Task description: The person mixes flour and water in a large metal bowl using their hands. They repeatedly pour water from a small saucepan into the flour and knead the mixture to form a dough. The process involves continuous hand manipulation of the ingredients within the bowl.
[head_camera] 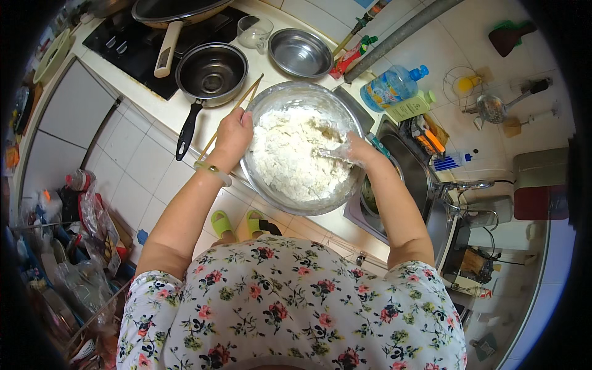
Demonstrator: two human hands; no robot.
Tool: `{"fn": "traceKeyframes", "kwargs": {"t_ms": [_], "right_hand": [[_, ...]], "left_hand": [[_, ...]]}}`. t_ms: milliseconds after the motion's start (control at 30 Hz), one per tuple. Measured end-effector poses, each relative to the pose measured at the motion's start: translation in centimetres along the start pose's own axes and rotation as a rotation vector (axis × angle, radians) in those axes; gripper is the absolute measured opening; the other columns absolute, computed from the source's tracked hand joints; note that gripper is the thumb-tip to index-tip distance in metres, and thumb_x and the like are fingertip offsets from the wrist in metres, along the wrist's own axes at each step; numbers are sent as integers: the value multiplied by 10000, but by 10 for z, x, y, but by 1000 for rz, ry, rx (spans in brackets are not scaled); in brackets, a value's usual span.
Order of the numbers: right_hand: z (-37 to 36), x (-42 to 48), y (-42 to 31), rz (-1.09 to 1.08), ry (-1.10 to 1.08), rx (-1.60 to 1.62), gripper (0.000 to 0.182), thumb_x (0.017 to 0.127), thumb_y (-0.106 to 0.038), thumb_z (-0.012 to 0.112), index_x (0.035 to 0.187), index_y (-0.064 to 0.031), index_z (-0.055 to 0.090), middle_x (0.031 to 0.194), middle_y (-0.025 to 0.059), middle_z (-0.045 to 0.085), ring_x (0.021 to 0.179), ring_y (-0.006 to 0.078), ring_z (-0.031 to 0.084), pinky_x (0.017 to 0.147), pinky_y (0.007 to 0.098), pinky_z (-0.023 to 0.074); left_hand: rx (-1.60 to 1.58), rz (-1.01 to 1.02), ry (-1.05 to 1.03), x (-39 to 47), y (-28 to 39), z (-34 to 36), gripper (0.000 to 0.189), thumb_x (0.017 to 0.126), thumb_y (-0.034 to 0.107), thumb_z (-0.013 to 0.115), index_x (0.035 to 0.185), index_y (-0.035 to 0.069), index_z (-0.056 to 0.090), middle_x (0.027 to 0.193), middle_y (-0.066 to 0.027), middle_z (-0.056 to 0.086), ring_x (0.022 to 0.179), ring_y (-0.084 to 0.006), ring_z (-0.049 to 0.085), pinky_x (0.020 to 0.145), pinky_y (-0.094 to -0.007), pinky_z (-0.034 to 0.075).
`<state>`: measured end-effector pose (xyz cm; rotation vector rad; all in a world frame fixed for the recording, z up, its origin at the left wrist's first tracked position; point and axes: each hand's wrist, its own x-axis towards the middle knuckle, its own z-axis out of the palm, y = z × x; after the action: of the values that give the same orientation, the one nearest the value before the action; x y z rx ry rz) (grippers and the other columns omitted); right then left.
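Note:
A large stainless-steel mixing bowl (255, 178) stands before me on the counter, holding a shaggy, crumbly flour mixture (296, 152). My left hand (234, 132) grips the bowl's left rim, with the thumb at the inner side. Over the right rim reaches my right hand (349, 150), its fingers coated with flour and pressed into the mixture. Whether those fingers close around any of it cannot be told. A pair of wooden chopsticks (247, 94) lies just beyond the left hand, partly hidden by it.
Left of the bowl sits a saucepan (212, 74), its black handle (188, 134) jutting over the counter edge. A steel dish (300, 53) and glass cup (255, 32) are behind. A frying pan (180, 14) rests on the stove. Bottles (391, 88) and a sink (414, 178) lie right.

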<state>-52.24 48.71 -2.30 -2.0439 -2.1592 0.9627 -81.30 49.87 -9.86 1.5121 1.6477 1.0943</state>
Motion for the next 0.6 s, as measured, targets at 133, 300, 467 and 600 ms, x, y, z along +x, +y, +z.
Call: {"fn": "traceKeyframes", "kwargs": {"t_ms": [133,300,467,600], "right_hand": [[-1,40,14,-36,26,-213,591,691,-313,705,1059,111,523,1048,274,568,978,363,559,845,371,452],[26,105,-5,41,197,-158,694,722,-485,637,1108,83,539,1155,264,539,1060,358,536,888,382,441],[59,106,-101,-84,-71,-149,774,654,-608,601,994,87,612,1058,227,609,978,321,602,872,365,458],[64,42,-151,-310,-284,-594,386,670,-340,615,892,-30,675,936,161,656,889,287,632,798,362,495]], "left_hand": [[0,-39,5,-2,1,-3,256,865,234,513,805,-12,547,737,-244,582,724,-434,554,658,-459,443],[35,-47,-9,0,3,-3,251,863,226,521,789,-13,545,721,-239,577,695,-429,548,627,-457,432],[-29,-59,-16,-2,2,-2,262,864,232,521,785,-17,549,717,-242,575,694,-433,545,621,-461,429],[20,-28,26,-1,1,-2,267,864,237,521,780,-14,556,713,-243,576,685,-435,548,615,-458,430]]}}
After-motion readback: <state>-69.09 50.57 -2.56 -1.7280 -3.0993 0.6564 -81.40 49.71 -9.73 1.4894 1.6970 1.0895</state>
